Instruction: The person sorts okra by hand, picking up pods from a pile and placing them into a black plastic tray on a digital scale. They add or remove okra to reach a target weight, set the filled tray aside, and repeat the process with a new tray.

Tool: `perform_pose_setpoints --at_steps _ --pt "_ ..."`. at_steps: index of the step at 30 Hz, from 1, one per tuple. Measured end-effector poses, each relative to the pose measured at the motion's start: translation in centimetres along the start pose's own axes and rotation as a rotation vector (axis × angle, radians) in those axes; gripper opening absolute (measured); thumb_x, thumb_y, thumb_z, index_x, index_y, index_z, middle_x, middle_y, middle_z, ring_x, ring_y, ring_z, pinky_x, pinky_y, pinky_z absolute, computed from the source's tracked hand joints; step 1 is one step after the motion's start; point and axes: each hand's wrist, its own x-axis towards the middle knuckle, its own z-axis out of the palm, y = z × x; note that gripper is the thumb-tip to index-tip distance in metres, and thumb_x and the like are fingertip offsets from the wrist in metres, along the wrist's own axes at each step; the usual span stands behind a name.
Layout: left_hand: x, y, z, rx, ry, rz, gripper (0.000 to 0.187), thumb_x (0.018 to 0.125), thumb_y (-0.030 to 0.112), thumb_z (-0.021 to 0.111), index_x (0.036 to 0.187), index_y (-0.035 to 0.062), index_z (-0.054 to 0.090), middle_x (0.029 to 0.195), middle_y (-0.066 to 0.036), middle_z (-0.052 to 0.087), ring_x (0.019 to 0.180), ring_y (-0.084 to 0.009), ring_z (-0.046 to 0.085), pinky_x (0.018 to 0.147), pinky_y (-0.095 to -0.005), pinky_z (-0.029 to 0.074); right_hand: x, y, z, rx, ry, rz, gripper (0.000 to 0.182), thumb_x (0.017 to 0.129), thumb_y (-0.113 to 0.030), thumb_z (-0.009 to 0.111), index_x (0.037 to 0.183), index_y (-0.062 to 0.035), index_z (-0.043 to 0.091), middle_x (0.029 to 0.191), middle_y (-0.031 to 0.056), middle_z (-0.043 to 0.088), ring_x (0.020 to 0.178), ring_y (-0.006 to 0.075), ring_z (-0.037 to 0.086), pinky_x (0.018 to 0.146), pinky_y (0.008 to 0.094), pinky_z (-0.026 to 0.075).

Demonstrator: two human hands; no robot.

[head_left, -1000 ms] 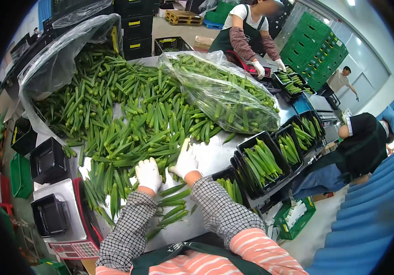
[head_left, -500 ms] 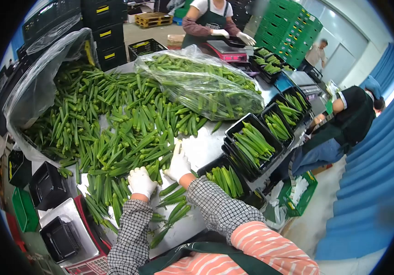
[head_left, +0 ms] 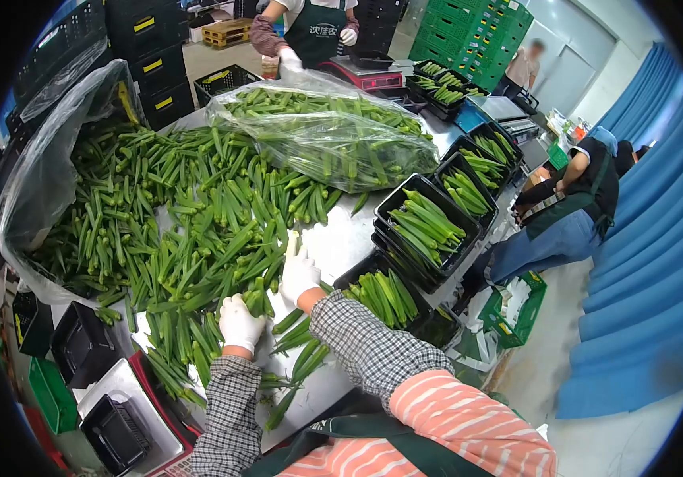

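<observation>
Both hands wear white gloves at the front edge of a large okra pile (head_left: 190,230) on a metal table. My left hand (head_left: 241,324) is closed, its fingers bent at the okra; whether a pod is in them is hidden. My right hand (head_left: 299,273) lies to the right and farther in, with the index finger stretched forward beside the pile and touching the metal surface. Loose okra pods (head_left: 305,362) lie just below it. A clear plastic bag of okra (head_left: 333,143) rests at the back of the pile.
Black trays of okra (head_left: 427,226) line the right side. At lower left an empty black tray (head_left: 115,433) sits on a scale (head_left: 168,445), near a green crate (head_left: 53,395). One co-worker (head_left: 313,32) stands across the table; another (head_left: 576,199) bends at the right.
The camera view has shifted slightly. My left hand has changed from spread fingers to a closed shape. The co-worker across has moved a hand onto the bag; the one at right has bent lower.
</observation>
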Motion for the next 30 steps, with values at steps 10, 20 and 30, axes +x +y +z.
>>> perform_pose_setpoints --at_steps 10,20,30 --pt "-1.2 -2.1 -2.2 -0.405 0.017 -0.047 0.049 0.065 0.019 0.070 0.108 0.0032 0.054 0.098 -0.022 0.061 0.095 -0.0361 0.058 0.084 -0.0397 0.047 0.9 1.1 0.3 0.365 -0.009 -0.096 0.123 0.052 -0.016 0.079 0.144 -0.0038 -0.001 0.136 0.0308 0.031 0.120 0.0413 0.042 0.097 0.0426 0.041" --pt "-2.4 -7.9 -6.8 -2.107 0.065 -0.363 0.028 0.080 0.001 0.061 0.107 -0.0004 0.053 0.097 -0.014 0.063 0.088 -0.0276 0.064 0.080 -0.0416 0.054 0.9 0.9 -3.3 1.893 -0.883 -0.056 0.049 0.075 -0.006 0.056 0.123 -0.0008 0.046 0.105 0.0156 0.059 0.081 0.0280 0.061 0.063 0.0367 0.052" --pt "-6.0 -8.5 -9.8 -2.602 -0.015 -0.082 0.042 0.079 0.013 0.062 0.118 0.0020 0.052 0.118 -0.018 0.058 0.112 -0.0326 0.055 0.099 -0.0506 0.041 -4.3 -5.5 -3.9 2.023 -1.292 -0.394 0.067 0.075 -0.009 0.054 0.137 0.0022 0.031 0.124 0.0200 0.051 0.097 0.0332 0.058 0.071 0.0410 0.050"
